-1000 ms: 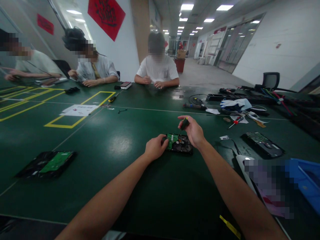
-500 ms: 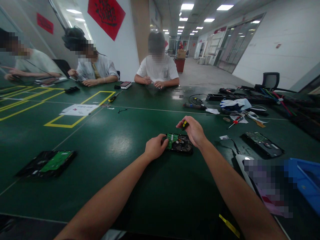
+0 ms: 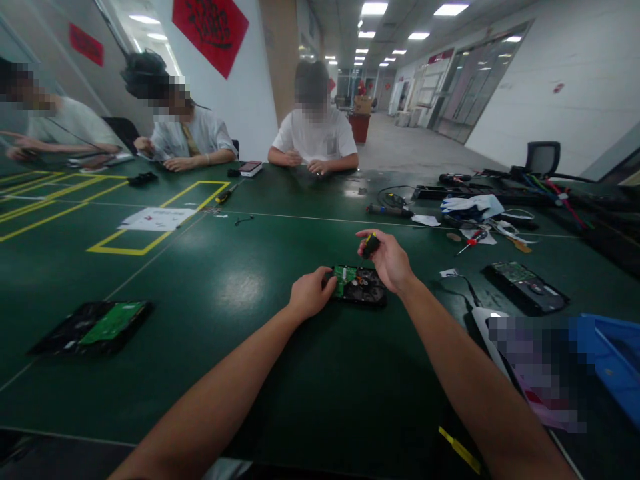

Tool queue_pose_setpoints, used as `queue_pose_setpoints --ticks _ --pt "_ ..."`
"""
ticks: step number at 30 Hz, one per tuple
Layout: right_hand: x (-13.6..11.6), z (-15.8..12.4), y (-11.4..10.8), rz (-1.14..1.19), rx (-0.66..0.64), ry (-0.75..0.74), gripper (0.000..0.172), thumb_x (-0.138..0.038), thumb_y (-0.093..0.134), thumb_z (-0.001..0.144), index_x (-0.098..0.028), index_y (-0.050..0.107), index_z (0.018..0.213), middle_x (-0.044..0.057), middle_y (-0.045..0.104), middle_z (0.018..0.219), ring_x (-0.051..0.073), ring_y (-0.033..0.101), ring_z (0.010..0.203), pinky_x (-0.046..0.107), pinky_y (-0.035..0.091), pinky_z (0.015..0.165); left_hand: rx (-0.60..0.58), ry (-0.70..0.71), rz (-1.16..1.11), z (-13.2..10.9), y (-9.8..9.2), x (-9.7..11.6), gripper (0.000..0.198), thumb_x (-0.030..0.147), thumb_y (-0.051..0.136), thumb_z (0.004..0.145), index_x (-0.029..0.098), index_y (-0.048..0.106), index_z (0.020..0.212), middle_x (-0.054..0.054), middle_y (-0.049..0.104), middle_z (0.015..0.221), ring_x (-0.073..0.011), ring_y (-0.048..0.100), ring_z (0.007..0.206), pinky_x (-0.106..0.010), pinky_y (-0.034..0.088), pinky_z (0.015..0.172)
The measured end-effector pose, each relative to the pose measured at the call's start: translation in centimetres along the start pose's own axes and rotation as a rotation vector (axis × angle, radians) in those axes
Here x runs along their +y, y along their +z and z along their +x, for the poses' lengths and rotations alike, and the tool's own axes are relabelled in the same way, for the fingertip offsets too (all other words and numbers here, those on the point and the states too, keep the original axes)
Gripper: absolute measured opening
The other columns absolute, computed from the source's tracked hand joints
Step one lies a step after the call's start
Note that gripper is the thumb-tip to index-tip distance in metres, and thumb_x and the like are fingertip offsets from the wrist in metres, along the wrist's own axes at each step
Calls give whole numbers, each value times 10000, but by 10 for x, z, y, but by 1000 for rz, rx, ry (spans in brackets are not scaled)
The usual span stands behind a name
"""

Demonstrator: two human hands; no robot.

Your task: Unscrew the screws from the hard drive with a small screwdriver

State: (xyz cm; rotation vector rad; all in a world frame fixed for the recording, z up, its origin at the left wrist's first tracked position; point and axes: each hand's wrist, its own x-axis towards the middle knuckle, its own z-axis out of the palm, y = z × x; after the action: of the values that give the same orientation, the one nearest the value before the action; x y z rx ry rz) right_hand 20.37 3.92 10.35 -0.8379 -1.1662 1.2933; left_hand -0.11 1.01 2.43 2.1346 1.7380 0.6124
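Note:
A hard drive (image 3: 367, 288) with a green circuit board lies flat on the green table in front of me. My left hand (image 3: 311, 293) grips its left end, thumb along the near side and fingers at the far corner. Over the drive, my right hand (image 3: 389, 259) is closed around a black and yellow screwdriver (image 3: 371, 245). The screwdriver stands nearly upright with its thin shaft pointing down at the board; whether the tip sits in a screw is too small to tell.
Another hard drive (image 3: 95, 327) lies at the left, and one more drive (image 3: 525, 287) at the right. A blue bin (image 3: 615, 360) stands at the right edge. Beyond are a red screwdriver (image 3: 473, 243), a glove (image 3: 473, 207) and a paper sheet (image 3: 157, 219). Several people sit across the table.
My right hand's fingers have shifted around the screwdriver handle, the index finger now stretched further out. The left hand and the hard drive stay where they were.

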Motion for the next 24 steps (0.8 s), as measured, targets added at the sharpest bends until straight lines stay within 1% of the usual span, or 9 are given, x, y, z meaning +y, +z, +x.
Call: queue_pose_setpoints --ticks 7,10,13,15,18,21,24 --pt "1 2 -5 -73 34 -37 309 -496 599 890 -265 738 1041 13 631 867 194 604 841 347 479 787 -10 -11 7 0 -1 1 424 497 485 1010 271 626 1340 -29 786 983 -218 728 873 -310 469 697" --pt "4 3 -5 -85 45 -60 253 -490 643 866 -260 711 948 7 630 857 190 604 843 340 481 792 -10 -9 10 0 -1 1 428 502 480 1010 270 627 1338 -29 785 982 -219 726 872 -310 466 695" --pt "4 2 -3 -21 54 -82 220 -462 666 855 -242 658 853 15 645 859 195 624 864 352 482 826 -14 -12 11 0 -1 1 430 500 483 1009 270 626 1342 -29 785 979 -220 726 871 -309 467 696" --pt "3 1 -1 17 29 -60 224 -466 649 866 -243 635 855 23 660 840 208 637 864 375 484 849 -14 -9 11 0 -2 2 425 495 482 1010 271 626 1342 -28 784 978 -220 726 868 -309 470 696" --pt "0 0 1 47 -5 -3 241 -494 621 876 -253 621 882 12 635 778 207 623 789 397 488 849 -13 -11 17 -1 -3 3 423 489 484 1012 269 627 1343 -31 782 980 -222 728 873 -312 480 709" --pt "-1 -1 2 54 -18 17 262 -504 593 885 -251 656 916 6 593 773 192 583 741 390 489 834 -26 -24 15 -1 -4 5 424 485 491 1012 268 628 1350 -37 783 988 -221 730 893 -311 489 737" --pt "-2 -2 3 58 -48 34 320 -518 548 896 -247 699 976 21 590 801 200 576 764 391 488 827 -29 -30 8 -1 -5 6 423 479 497 1010 268 627 1352 -37 785 988 -219 729 892 -312 486 741"
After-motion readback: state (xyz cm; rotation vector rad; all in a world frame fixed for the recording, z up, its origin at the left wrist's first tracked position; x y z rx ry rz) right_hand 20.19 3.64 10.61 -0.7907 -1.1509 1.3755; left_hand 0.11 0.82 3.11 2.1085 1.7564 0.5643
